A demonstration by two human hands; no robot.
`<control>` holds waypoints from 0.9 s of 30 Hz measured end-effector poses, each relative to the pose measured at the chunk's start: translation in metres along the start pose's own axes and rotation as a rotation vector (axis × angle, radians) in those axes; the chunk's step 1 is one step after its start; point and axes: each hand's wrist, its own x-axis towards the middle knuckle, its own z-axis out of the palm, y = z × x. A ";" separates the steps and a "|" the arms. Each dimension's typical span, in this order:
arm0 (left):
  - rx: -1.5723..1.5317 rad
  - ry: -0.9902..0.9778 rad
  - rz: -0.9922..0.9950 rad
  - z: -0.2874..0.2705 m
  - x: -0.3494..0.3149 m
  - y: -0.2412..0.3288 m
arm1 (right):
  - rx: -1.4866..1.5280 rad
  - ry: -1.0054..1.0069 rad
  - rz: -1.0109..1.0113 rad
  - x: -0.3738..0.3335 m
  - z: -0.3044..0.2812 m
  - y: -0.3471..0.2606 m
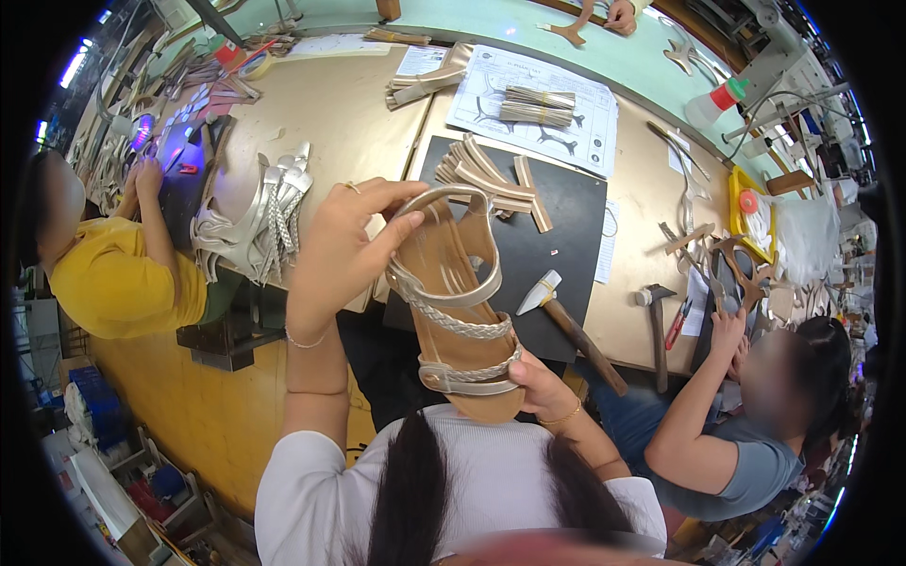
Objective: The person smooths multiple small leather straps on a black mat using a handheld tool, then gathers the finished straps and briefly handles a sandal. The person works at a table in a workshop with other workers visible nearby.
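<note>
Between my two hands I hold a strappy sandal (462, 325) with a tan footbed and pale metallic straps, two of them braided. Its toe end points toward me and the heel strap faces the table. My left hand (354, 236) pinches the heel strap between thumb and fingers. Around the toe end and lowest strap, my right hand (545, 389) is closed, its fingers partly hidden beneath the sole. Beyond the sandal, a stack of tan strap pieces (486, 179) lies on a black mat (576, 245). A hammer (576, 330) with a wooden handle rests on the mat's near right part.
Braided metallic straps (278, 203) are heaped at the left. A printed sheet (595, 141) bears a banded bundle of strips (538, 106). To the right are another hammer (656, 325) and a yellow basket (739, 212). Co-workers sit on both sides, in a yellow top (123, 278) and a blue-grey top (746, 443).
</note>
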 end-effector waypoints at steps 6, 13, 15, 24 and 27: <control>-0.205 -0.117 -0.051 0.013 -0.006 -0.020 | 0.102 0.061 -0.002 -0.012 -0.010 0.009; -0.769 -0.230 -0.231 0.010 -0.001 -0.031 | -0.025 0.045 -0.036 -0.021 0.006 -0.002; -0.899 -0.217 -0.241 0.011 0.000 -0.031 | -0.066 0.106 -0.022 -0.023 0.014 -0.005; -1.068 -0.187 -0.204 0.006 0.000 -0.024 | -0.071 0.121 -0.028 -0.022 0.027 -0.013; -1.014 -0.112 -0.184 0.008 -0.003 -0.016 | -0.106 0.162 -0.016 -0.021 0.026 -0.015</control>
